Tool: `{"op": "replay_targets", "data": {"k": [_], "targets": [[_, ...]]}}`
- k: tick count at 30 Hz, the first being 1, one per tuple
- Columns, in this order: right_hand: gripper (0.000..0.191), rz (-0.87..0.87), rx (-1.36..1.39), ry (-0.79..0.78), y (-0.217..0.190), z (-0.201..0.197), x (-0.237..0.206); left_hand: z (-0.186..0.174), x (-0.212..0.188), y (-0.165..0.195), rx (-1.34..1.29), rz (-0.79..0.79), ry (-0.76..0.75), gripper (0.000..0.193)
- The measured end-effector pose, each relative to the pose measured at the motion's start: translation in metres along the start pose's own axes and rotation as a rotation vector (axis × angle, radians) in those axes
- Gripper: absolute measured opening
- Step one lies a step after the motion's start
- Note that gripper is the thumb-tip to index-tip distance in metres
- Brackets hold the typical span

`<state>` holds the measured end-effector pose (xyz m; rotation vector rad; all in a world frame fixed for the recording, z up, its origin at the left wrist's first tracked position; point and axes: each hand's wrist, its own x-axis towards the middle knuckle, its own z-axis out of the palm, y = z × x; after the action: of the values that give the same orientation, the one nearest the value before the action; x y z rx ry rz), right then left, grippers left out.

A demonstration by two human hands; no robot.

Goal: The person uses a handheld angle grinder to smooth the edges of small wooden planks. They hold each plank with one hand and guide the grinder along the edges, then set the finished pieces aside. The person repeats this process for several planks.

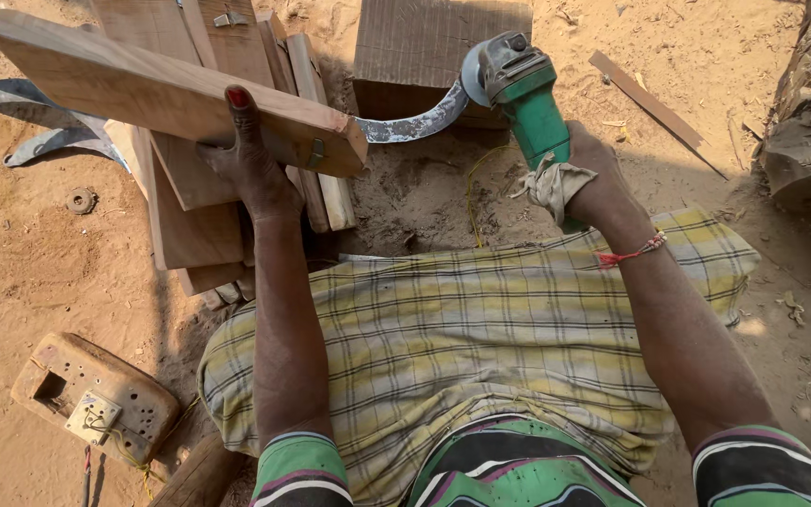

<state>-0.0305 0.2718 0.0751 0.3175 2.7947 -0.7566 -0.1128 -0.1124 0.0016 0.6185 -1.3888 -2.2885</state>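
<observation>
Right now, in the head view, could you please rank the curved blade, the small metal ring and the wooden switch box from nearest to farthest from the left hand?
1. Curved blade: just right of the left hand, by the green grinder.
2. Small metal ring: on the sand, to the left.
3. Wooden switch box: lower left, farthest.

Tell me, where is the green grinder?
In the head view, upper right of centre: the right hand holds the green grinder against a curved metal blade.
</observation>
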Motion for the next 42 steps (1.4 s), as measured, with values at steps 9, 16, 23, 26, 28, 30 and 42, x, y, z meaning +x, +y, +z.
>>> {"op": "replay_targets", "data": {"k": [9, 16, 23, 26, 28, 30, 42], "targets": [[0.061, 0.063, 0.006, -0.065, -0.032, -0.002, -0.015, -0.008, 0.004, -0.007, 0.043, 0.042, -0.044, 0.139], [0.061, 0.014, -0.074, -0.051, -0.026, -0.008, -0.011, -0.007, 0.003, -0.007, 0.039, 0.032, -0.039, 0.142], [0.056, 0.056, -0.097, -0.061, -0.02, -0.006, 0.006, -0.01, 0.003, -0.008, 0.067, 0.032, -0.069, 0.14], [0.056, -0.078, -0.129, -0.033, -0.014, -0.006, 0.006, -0.011, 0.002, -0.008, 0.098, 0.032, -0.048, 0.143], [0.055, 0.007, -0.092, -0.059, -0.012, -0.006, 0.006, -0.011, 0.002, -0.007, 0.112, 0.037, -0.049, 0.143], [0.055, 0.022, -0.09, -0.054, -0.012, -0.004, 0.006, -0.011, 0.002, -0.007, 0.109, 0.051, -0.067, 0.14], [0.056, -0.025, -0.114, -0.053, -0.019, -0.01, 0.01, -0.012, 0.001, -0.007, 0.073, 0.023, -0.052, 0.15]]}}
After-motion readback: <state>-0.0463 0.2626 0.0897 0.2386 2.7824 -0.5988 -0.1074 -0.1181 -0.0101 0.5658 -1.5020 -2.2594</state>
